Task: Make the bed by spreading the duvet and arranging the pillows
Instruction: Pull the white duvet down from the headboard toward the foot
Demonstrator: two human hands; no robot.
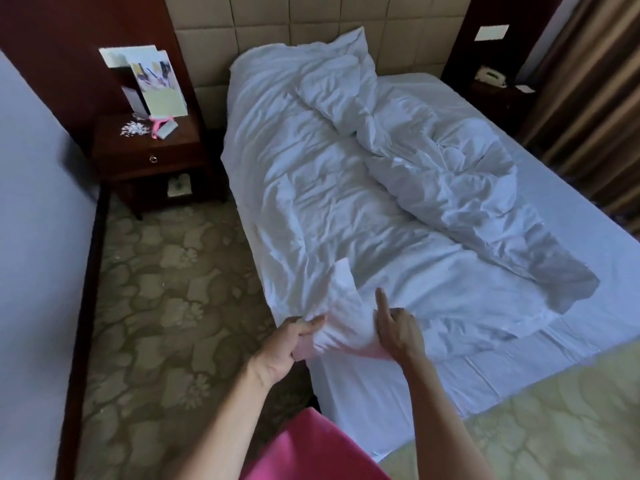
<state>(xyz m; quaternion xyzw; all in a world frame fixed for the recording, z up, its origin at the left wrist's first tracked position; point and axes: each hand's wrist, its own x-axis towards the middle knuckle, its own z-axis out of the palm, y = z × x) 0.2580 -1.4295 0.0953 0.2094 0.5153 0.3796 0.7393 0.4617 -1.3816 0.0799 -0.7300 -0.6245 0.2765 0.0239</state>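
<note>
Patterned beige carpet (166,306) is seen on the floor beside a bed with a white fitted sheet (571,237), which is set against a padded beige headboard (294,26). On the bed a crumpled white duvet (346,188) is spread unevenly, bunched toward the middle, and one white pillow (332,67) is leaned at the headboard. The near corner of the duvet is gripped by the left hand (291,344), with the fingers curled round the gathered cloth. The same corner is held by the right hand (398,327) from the other side, with the index finger pointed straight out. A dark wooden nightstand (149,150) with cards and a pink ribbon (157,124) is placed to the left of the bed.
</note>
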